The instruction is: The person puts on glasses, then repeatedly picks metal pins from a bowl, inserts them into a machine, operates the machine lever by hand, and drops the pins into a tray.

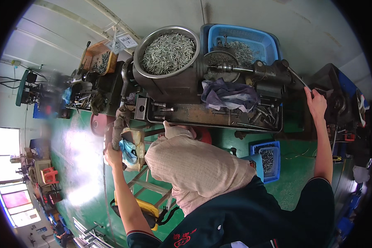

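At the left, my left hand [113, 155] is closed around the lower end of a long lever [119, 128] with a dark, wrapped-looking grip. My right hand [316, 104], out to the right, has its fingers closed on the end of a thin metal handle [297, 77]. That handle comes off a dark tailstock [273, 72] on a small bench lathe. The lathe's spindle area [223, 67] faces the tailstock, but any workpiece there is too small to make out. A round metal bowl [198, 49] heaped with small metal pins [168, 53] rests on top of the headstock [169, 87].
Behind the lathe stands a blue basket [252, 31] with more pins. A purple-grey cloth [229, 94] lies over the machine's front. Metal tools [262, 115] lie in the oily tray [202, 112]. Under the bench sits a blue crate [273, 177]. A beige cloth [198, 159] covers my lap.
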Demonstrator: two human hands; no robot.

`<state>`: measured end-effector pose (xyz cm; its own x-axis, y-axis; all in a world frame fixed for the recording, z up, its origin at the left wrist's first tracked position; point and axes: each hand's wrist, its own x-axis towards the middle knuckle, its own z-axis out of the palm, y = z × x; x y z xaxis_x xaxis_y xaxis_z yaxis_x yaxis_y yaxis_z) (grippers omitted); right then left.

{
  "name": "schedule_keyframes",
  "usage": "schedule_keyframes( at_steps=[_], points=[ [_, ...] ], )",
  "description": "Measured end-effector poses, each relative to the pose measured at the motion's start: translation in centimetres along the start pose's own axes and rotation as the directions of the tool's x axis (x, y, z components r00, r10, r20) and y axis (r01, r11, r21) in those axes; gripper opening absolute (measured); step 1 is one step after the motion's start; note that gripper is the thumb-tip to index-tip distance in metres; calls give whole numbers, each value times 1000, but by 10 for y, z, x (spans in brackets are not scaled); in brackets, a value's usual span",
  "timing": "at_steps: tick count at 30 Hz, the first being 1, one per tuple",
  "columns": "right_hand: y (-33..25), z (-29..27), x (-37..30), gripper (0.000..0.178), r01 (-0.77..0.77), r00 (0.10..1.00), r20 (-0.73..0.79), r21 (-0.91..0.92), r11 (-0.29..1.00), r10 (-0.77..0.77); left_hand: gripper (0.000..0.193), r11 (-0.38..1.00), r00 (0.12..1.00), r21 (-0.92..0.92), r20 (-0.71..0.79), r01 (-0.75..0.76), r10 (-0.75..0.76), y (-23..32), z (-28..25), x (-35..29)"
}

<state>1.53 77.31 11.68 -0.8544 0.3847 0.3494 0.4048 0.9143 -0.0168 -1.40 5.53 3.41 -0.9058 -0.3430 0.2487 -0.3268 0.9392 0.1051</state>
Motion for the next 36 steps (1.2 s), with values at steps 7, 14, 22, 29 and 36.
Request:
schedule_keyframes(
  at_steps=[7, 14, 22, 29, 36],
  points=[
    [-6, 0, -6, 54, -17, 999, -48, -63, 998, 14, 15, 1000, 1000, -5, 6, 20, -20, 1, -2, -1],
    [-9, 0, -8, 55, -54, 997, -57, -83, 995, 49, 14, 1000, 1000, -26, 3, 15, -15, -1, 0, 2],
    [-8, -1, -2, 53, -100, 993, 63, -67, 993, 104, 33, 1000, 997, 14, 78, 17, -18, -4, -2, 2],
    [-22, 39, 64, 31, -83, 878, -476, -253, 964, -49, 12, 998, 999, -52, 28, 28, -26, 7, -6, 0],
    [-214, 59, 75, 9, 343, 938, -130, 500, 795, -323, 17, 989, 988, 37, 58, 142, -144, 43, -14, -33]
  ],
)
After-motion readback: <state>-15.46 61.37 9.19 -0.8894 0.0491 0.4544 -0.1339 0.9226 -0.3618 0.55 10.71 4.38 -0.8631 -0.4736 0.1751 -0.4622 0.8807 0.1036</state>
